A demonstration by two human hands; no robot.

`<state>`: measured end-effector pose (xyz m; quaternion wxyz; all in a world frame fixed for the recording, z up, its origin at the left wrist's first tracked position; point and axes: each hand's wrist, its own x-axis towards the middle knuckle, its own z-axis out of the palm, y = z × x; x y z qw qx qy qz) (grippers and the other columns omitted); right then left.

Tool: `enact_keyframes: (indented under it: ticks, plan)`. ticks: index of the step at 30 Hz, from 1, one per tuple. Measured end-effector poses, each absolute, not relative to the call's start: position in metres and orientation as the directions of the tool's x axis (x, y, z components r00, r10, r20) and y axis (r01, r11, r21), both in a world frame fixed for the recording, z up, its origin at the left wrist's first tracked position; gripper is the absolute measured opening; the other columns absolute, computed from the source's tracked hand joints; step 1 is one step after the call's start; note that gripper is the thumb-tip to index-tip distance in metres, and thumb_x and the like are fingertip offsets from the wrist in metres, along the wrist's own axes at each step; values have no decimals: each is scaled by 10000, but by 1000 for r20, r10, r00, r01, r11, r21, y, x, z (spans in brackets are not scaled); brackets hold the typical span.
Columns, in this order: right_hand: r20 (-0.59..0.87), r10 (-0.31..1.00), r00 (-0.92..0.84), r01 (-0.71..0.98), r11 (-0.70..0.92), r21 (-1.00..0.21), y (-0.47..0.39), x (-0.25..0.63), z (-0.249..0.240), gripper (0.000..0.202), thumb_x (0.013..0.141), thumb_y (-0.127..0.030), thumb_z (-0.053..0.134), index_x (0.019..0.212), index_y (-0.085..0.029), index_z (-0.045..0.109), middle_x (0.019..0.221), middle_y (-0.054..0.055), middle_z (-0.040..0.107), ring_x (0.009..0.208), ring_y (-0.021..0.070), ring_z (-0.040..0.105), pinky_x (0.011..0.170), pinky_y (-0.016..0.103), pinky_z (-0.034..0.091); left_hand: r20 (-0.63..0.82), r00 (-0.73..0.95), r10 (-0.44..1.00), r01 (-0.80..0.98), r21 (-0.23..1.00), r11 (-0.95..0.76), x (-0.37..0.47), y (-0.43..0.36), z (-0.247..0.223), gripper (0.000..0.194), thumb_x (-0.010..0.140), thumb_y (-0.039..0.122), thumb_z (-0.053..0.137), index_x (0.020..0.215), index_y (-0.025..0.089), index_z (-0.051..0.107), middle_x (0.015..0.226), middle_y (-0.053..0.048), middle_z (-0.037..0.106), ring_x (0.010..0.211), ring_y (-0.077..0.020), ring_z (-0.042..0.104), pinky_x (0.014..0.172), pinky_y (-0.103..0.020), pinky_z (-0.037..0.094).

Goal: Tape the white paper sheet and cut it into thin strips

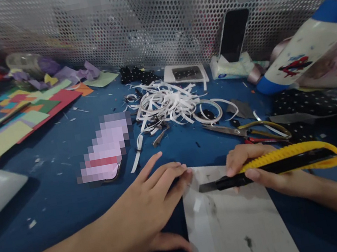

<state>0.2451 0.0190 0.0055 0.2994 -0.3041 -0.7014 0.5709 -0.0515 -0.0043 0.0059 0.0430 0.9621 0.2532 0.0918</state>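
A pale grey-white board lies on the blue table at the bottom centre, with dark smudges and a lighter strip down its left side. My left hand has its fingers spread, with fingertips and thumb touching the board's left edge. In my right hand is a yellow and black box cutter, held between thumb and fingers over the upper part of the board. Its blade is out and points left, near my left fingertips. A small white scrap is on the board below the blade.
Curled white paper strips are heaped behind the board. Scissors lie right of them, a phone left. Coloured paper is at far left. A second phone leans on a tissue pack; a bottle stands right.
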Motion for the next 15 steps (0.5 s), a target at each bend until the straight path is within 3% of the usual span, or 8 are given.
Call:
enact_keyframes:
  ticks: [5,15]
  plan:
    - [99,726,-680,91,218,-972,18,245,8,243,939,-442,600,951,-217,691,772,48,718,704,160,666,646,270,490,164,853,495,480,124,-869,-52,-4,6,949,798,780,546,1423,74,441,1343,-169,523,1321,-346,442,1213,-563,137]
    - [185,619,-763,104,400,-910,14,240,15,250,940,-436,588,927,-213,701,776,34,719,702,163,656,802,347,435,152,854,498,480,140,-866,-52,-3,5,988,762,777,598,1434,74,424,1347,-183,521,1318,-355,444,1203,-584,171]
